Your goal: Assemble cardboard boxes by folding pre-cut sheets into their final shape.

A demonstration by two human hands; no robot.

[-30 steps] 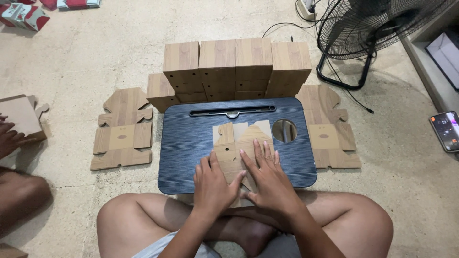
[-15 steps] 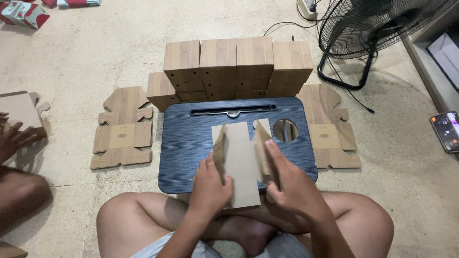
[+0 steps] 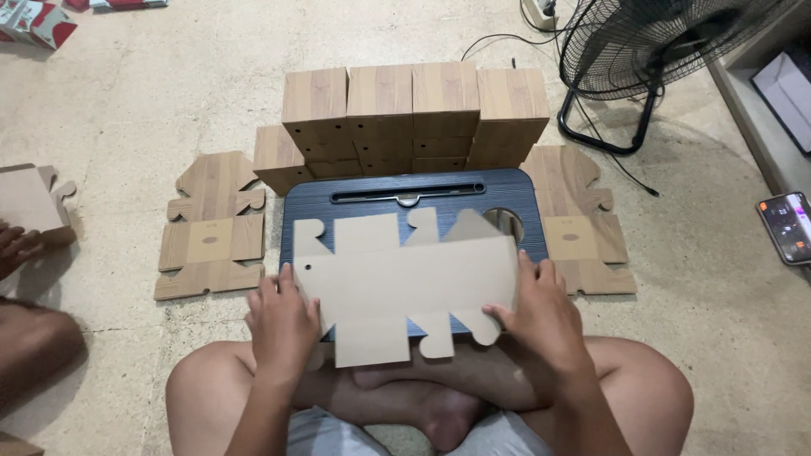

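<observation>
I hold a flat, unfolded cardboard box blank (image 3: 405,279), plain brown side up, spread wide over a dark blue lap table (image 3: 312,211). My left hand (image 3: 281,325) grips the blank's left end. At its right end my right hand (image 3: 541,312) holds on with the thumb on top. The blank's tabs stick out toward and away from me. My crossed legs lie under the table's near edge.
Several folded wood-print boxes (image 3: 410,114) are stacked behind the table. Flat blanks lie left (image 3: 211,228) and right (image 3: 579,224) of it. A floor fan (image 3: 650,51) stands at the back right, a phone (image 3: 790,226) to the right. Another person's hand (image 3: 17,249) holds a box at far left.
The blank was partly folded, standing narrow between my hands. It is now opened out flat and turned wide, and my hands have moved apart to its two ends.
</observation>
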